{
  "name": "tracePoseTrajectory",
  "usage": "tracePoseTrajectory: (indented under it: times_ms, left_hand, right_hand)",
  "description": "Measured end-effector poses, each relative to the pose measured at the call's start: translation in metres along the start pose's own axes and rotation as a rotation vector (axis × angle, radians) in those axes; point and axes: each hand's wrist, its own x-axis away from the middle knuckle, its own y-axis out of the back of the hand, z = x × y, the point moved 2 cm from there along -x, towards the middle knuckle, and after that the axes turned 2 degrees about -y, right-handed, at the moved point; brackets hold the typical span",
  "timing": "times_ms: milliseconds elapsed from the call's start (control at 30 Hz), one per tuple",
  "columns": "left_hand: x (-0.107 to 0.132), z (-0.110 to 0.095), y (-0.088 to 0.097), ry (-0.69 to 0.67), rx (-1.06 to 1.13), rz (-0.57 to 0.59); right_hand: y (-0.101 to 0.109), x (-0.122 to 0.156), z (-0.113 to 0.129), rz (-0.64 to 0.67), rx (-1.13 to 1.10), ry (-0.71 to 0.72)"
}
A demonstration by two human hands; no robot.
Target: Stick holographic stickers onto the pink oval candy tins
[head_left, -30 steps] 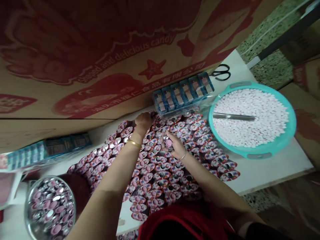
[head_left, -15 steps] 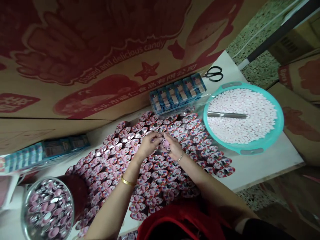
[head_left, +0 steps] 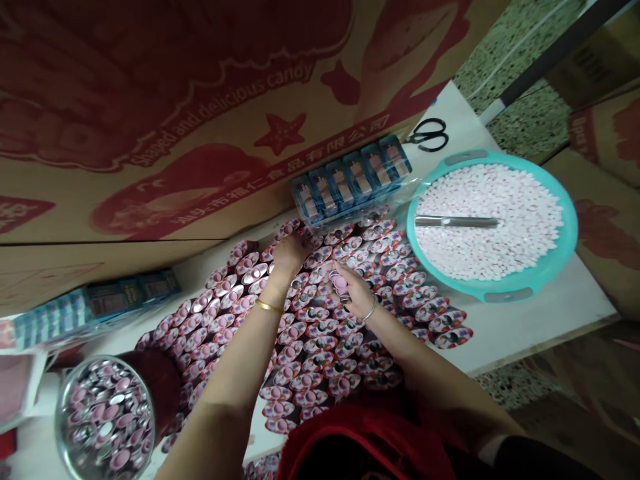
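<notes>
Rows of small oval candy containers [head_left: 320, 347] with red and pink printed rims cover the white table [head_left: 540, 320]. My left hand [head_left: 289, 253] reaches to the far rows and its fingers press down on a container there. My right hand [head_left: 350, 290] is closed round a small stack of pink lids [head_left: 340, 283], held just above the containers. A gold bangle sits on my left wrist and a thin bracelet on my right.
A teal basin [head_left: 493, 290] of pale pink candy pieces with a metal scoop [head_left: 456, 222] stands at right. Blue packs [head_left: 350, 180] and black scissors [head_left: 427, 137] lie by a printed cardboard wall [head_left: 200, 120]. A round tub of pink lids [head_left: 105, 417] is at lower left.
My left hand, which met the right hand half a second ago, has gone back out to the far rows. The right hand has kept its place with the lids.
</notes>
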Motion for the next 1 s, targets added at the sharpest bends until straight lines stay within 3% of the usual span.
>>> tracePoseTrajectory:
  times_ms: [133,267,367,467,567,733,1000]
  left_hand:
    - [-0.015,-0.001,0.005,0.021,-0.165,0.118]
    - [-0.008,-0.002,0.008,0.041,-0.152,0.083]
    - [0.024,-0.003,0.0,-0.079,0.06,-0.018]
    - [0.069,-0.003,-0.021,-0.337,0.378,-0.04]
    - [0.102,0.003,-0.038,-0.436,0.458,-0.118]
    - [0.113,0.018,-0.041,-0.437,0.425,-0.256]
    - [0.11,0.027,-0.037,-0.31,0.611,-0.186]
  right_hand:
    - [0.0,0.002,-0.002,0.008,0.015,-0.04]
    - [-0.002,0.003,-0.005,-0.001,-0.017,-0.081]
    - [-0.001,0.005,-0.008,-0.052,-0.049,-0.092]
    - [-0.001,0.009,-0.017,-0.117,-0.047,-0.079]
    - [-0.005,0.011,-0.029,-0.16,-0.033,-0.081]
    - [-0.018,0.004,-0.039,-0.143,-0.038,-0.094]
    - [-0.032,-0.004,-0.043,-0.16,0.036,-0.02]
